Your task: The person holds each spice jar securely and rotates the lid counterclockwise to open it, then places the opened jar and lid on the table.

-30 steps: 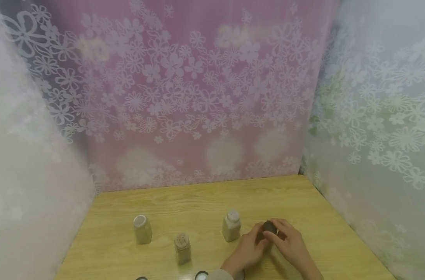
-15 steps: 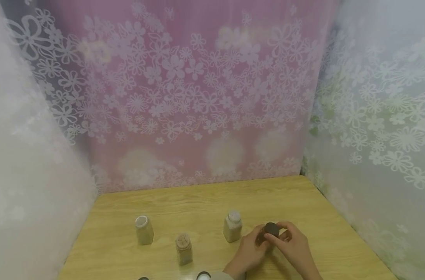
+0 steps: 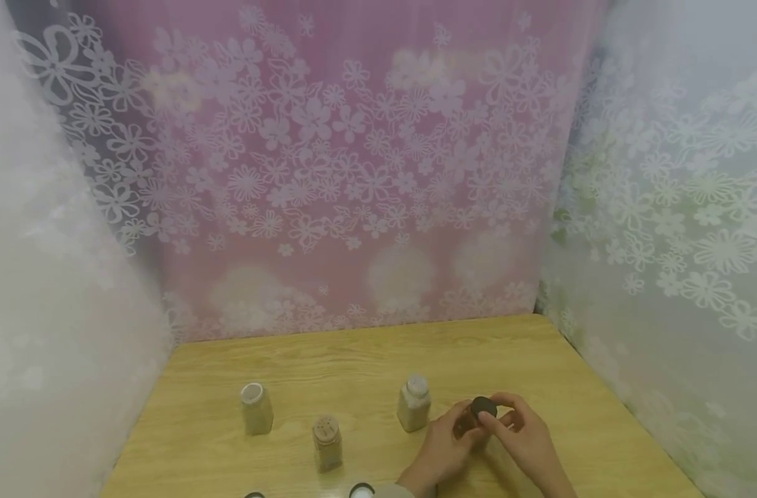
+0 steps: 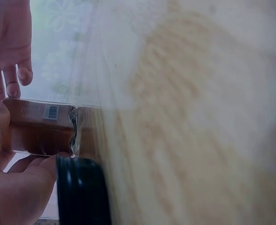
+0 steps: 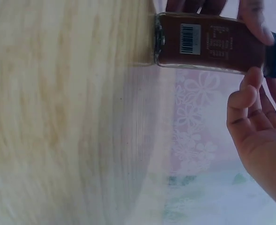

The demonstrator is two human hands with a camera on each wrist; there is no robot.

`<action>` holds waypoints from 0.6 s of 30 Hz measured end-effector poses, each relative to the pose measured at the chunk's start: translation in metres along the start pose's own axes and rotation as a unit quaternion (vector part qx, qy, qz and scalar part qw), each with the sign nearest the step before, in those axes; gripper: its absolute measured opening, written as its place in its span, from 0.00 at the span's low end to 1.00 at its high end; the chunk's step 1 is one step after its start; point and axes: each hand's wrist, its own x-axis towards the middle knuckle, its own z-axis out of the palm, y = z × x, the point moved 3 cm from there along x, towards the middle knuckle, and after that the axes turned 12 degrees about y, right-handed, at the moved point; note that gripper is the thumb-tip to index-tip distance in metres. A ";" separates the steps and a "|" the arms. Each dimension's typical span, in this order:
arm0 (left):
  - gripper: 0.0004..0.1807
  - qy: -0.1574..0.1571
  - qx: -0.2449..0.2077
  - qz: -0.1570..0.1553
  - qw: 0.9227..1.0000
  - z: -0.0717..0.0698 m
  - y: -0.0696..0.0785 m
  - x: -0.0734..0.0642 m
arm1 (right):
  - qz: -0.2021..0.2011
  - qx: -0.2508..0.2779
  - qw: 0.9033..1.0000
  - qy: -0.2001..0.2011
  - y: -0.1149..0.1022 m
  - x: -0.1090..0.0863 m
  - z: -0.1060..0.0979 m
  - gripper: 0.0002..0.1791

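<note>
A rectangular glass spice jar with dark reddish-brown contents (image 5: 213, 42) stands upright on the table at the right. My left hand (image 3: 442, 443) grips its body, with fingers behind the glass in the right wrist view. On top sits a black screw cap (image 3: 484, 407). Thumb and fingers of my right hand (image 3: 523, 434) pinch that cap at its edge. A barcode label shows on the jar's side in both wrist views. In the head view, the hands hide most of the jar below its cap.
Three other spice jars stand to the left: one with a pale rim (image 3: 257, 409), one with a holed shaker top (image 3: 327, 444), and one pale jar (image 3: 414, 404) beside my left hand. Loose caps (image 3: 362, 491) lie along the near edge. A black cap (image 4: 84, 192) looms close to the left wrist camera.
Both hands stay at the jar. My right thumb and fingers have shifted slightly around the cap, and more of the cap's top shows. The other jars stand where they were.
</note>
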 end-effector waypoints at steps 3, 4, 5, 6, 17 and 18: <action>0.29 -0.005 -0.008 0.013 1.000 0.000 0.000 0.000 | -0.038 0.028 0.999 -0.005 0.002 0.000 -0.002 0.19; 0.29 -0.005 -0.011 0.017 1.000 -0.001 0.001 0.001 | -0.048 0.038 0.998 -0.010 0.002 0.000 -0.002 0.19; 0.29 -0.007 -0.013 0.021 1.000 -0.001 0.001 0.001 | -0.055 0.049 0.997 -0.014 0.003 0.001 -0.002 0.19; 0.29 -0.007 -0.015 0.020 1.000 -0.001 0.001 0.001 | -0.056 0.057 0.997 -0.020 0.003 0.001 -0.002 0.19; 0.29 -0.042 -0.032 -0.011 0.999 -0.004 -0.001 0.001 | 0.000 0.117 0.993 -0.019 0.007 -0.001 -0.002 0.14; 0.29 -0.042 -0.032 -0.008 0.999 -0.004 -0.001 0.001 | -0.002 0.116 0.993 -0.017 0.007 -0.001 -0.001 0.15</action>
